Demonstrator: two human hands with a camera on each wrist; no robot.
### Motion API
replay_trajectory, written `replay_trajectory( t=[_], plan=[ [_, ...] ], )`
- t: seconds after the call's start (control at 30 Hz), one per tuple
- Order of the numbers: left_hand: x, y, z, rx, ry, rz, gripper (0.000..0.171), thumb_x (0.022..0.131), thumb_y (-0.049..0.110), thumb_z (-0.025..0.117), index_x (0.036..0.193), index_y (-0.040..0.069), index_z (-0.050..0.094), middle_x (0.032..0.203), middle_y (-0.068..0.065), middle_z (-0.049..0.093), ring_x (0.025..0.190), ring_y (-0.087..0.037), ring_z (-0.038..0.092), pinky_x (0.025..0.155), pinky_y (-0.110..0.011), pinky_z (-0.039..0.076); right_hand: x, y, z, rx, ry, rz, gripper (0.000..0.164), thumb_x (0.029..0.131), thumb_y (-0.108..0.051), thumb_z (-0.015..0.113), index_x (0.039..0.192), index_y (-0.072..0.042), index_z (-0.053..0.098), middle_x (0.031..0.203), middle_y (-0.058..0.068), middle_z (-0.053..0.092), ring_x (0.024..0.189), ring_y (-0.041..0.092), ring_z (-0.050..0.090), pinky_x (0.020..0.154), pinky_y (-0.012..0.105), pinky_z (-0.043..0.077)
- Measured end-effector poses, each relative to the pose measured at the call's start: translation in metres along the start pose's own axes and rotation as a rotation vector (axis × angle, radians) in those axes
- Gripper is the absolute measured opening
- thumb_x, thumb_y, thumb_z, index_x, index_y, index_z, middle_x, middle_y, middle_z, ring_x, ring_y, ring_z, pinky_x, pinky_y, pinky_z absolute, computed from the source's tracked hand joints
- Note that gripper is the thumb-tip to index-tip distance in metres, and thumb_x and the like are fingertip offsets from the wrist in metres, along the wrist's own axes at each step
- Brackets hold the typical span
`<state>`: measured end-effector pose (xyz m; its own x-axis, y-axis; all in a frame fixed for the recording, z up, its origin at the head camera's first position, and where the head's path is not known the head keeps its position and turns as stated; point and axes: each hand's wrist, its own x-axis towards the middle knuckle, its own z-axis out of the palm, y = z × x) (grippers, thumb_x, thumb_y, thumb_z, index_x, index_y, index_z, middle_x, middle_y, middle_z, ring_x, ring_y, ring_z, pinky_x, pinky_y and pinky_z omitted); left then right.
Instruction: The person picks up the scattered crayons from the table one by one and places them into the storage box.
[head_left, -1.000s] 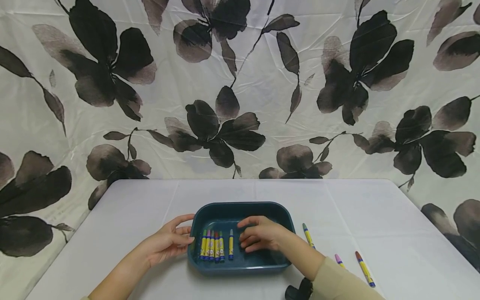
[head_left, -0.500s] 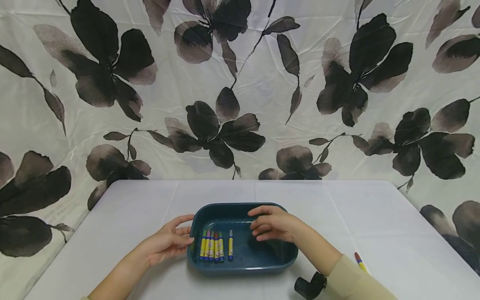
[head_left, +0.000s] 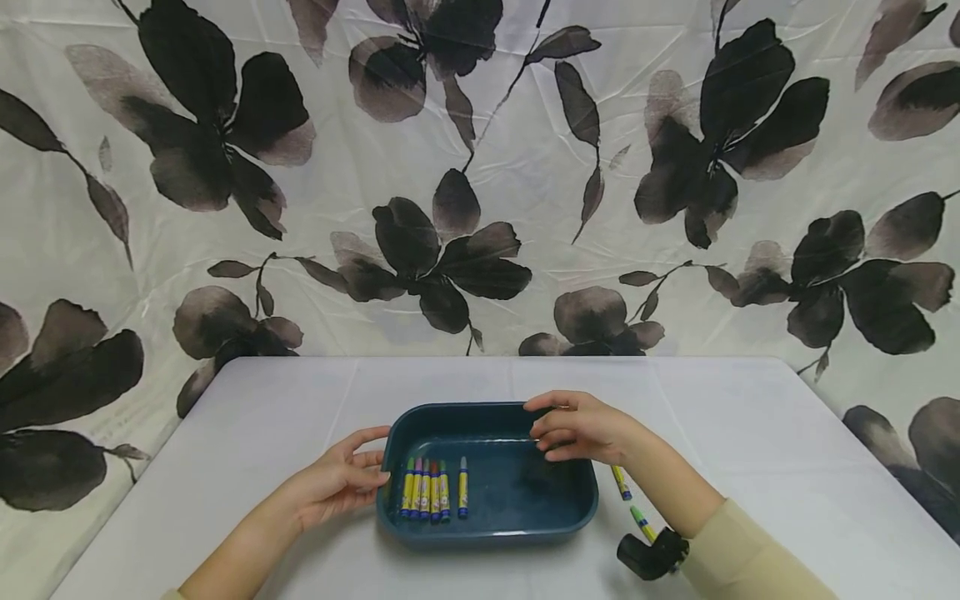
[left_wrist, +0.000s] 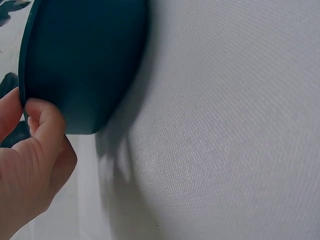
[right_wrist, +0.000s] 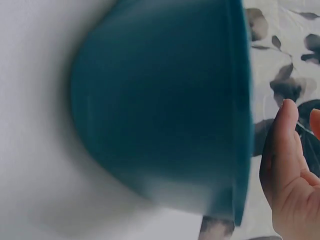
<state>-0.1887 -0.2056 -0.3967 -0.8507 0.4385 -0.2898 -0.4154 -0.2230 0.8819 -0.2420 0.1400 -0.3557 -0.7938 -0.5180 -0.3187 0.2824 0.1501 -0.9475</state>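
Observation:
A dark teal plastic tray (head_left: pixel 525 534) stands on the table. Inside it, several yellow-wrapped crayons (head_left: pixel 424 490) lie side by side at the left, and a grey-tipped crayon (head_left: pixel 462 488) lies slightly apart from them. My left hand (head_left: pixel 341 479) holds the tray's left rim; in the left wrist view, thumb and finger pinch that edge. Above the tray's back right corner hovers my right hand (head_left: pixel 581 427), fingers loosely bent and nothing in them. From the right wrist side, its thumb (right_wrist: pixel 286 125) appears beyond the rim, apart from it.
Right of the tray, a crayon (head_left: pixel 621 483) and a green-tipped crayon (head_left: pixel 642 523) lie on the white table (head_left: pixel 300 400), partly hidden by the right arm and its black wrist camera (head_left: pixel 651 555). A floral cloth (head_left: pixel 480 167) hangs behind.
My right hand has drawn back from the middle of the tray, up and to the right, to above its right corner. The left hand and the crayons in the tray have stayed put.

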Motion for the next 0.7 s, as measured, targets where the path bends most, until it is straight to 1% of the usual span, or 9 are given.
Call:
replay_trajectory(
  t=[0.23,0.4,0.57,0.7],
  plan=[
    [-0.001,0.001,0.002,0.0,0.014,-0.006,0.078,0.085,-0.013,0.053,0.145,0.004,0.006,0.111,-0.013,0.046,0.091,-0.017,0.055,0.077,-0.028,0.05,-0.008,-0.003,-0.016,-0.02,0.034,-0.015,0.046,0.089,-0.008,0.056,0.13,0.005,0.042,0.091,0.009,0.06,0.074,0.015,0.06,0.068,0.028,0.053],
    [0.002,0.002,0.005,0.021,0.02,-0.008,0.077,0.085,-0.013,0.053,0.145,0.004,0.007,0.111,-0.013,0.046,0.091,-0.018,0.055,0.078,-0.028,0.05,-0.018,-0.004,-0.033,-0.026,0.063,-0.021,0.043,0.089,-0.009,0.055,0.129,0.003,0.043,0.092,0.009,0.059,0.074,0.015,0.059,0.069,0.028,0.053],
    [0.002,0.003,0.005,0.033,0.026,-0.008,0.077,0.085,-0.014,0.053,0.145,0.004,0.009,0.109,-0.012,0.047,0.09,-0.017,0.055,0.078,-0.029,0.05,-0.024,0.001,-0.046,-0.009,0.112,-0.003,0.035,0.09,-0.008,0.055,0.124,0.0,0.048,0.091,0.009,0.058,0.073,0.014,0.06,0.068,0.028,0.054],
    [0.001,0.003,0.003,0.039,0.032,-0.01,0.078,0.085,-0.013,0.055,0.145,0.004,0.008,0.11,-0.012,0.047,0.091,-0.018,0.055,0.078,-0.029,0.05,-0.027,0.005,-0.053,-0.012,0.138,0.02,0.035,0.091,-0.009,0.055,0.124,-0.001,0.047,0.091,0.009,0.059,0.073,0.014,0.061,0.068,0.028,0.054]
  ],
)
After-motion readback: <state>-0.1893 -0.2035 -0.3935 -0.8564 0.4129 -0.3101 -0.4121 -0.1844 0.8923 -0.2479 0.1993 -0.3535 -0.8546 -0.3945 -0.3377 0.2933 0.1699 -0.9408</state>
